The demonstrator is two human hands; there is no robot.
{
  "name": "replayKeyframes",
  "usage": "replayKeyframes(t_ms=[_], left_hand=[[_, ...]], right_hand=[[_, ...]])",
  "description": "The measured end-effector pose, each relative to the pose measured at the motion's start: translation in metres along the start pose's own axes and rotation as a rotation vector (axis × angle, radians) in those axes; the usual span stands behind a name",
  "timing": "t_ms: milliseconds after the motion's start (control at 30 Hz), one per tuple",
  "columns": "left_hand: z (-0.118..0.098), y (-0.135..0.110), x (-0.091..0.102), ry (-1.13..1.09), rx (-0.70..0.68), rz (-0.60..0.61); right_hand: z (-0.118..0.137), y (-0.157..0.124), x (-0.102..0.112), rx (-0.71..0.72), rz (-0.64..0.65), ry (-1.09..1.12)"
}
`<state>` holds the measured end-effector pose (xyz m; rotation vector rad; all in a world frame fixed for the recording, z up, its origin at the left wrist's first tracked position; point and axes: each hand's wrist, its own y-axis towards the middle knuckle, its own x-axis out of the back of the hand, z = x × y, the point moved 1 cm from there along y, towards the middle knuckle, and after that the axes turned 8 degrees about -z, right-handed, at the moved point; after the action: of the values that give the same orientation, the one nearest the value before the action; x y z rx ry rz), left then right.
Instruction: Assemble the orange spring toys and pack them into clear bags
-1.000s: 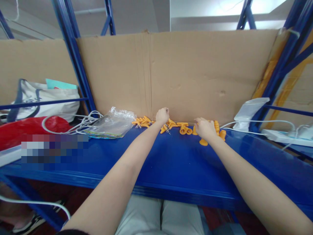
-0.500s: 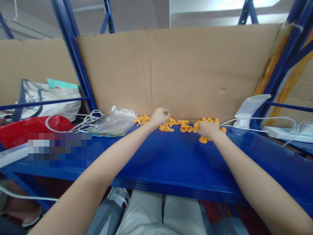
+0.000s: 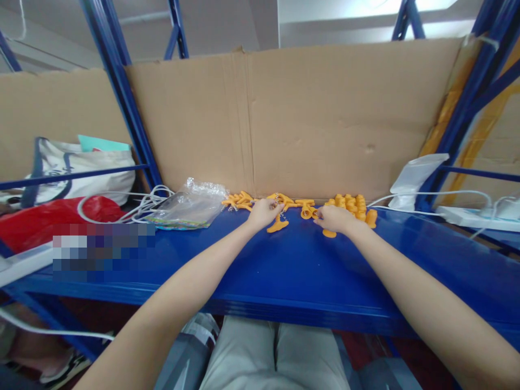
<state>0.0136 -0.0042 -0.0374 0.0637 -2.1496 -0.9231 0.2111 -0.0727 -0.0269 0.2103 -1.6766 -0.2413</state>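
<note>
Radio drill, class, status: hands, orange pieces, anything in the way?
Left hand at chained orange piece, grip unclear. Right hand partly covers orange cluster. Transparent plastic bags lie left, apart from hands.

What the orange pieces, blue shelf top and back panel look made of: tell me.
Orange pieces: probably plastic; smooth, evenly coloured, with moulded-looking curves. Blue shelf top: likely painted metal; glossy, with soft reflections. Back panel: cardboard, it seems; matte brown, with vertical creases.
</note>
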Motion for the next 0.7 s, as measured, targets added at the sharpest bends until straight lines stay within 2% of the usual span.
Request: replayKeyframes(t_ms=[133,333,533,700], left_hand=[[0.001,-0.003,-0.003,-0.077,-0.024,0.033],[0.01,-0.005,-0.011,-0.151,-0.02,0.086],[0.024,-0.008,-0.021,-0.245,0.089,0.417],[0.03,-0.006,-0.025,-0.389,0.124,0.54]], right_hand=[[-0.006,0.002,0.0,0.002,0.014,0.042],[-0.011,0.011,-0.01,0.088,0.019,0.186],[-0.016,0.019,-0.023,0.165,-0.017,0.424],[-0.024,0.016,-0.025,0.171,0.046,0.497]])
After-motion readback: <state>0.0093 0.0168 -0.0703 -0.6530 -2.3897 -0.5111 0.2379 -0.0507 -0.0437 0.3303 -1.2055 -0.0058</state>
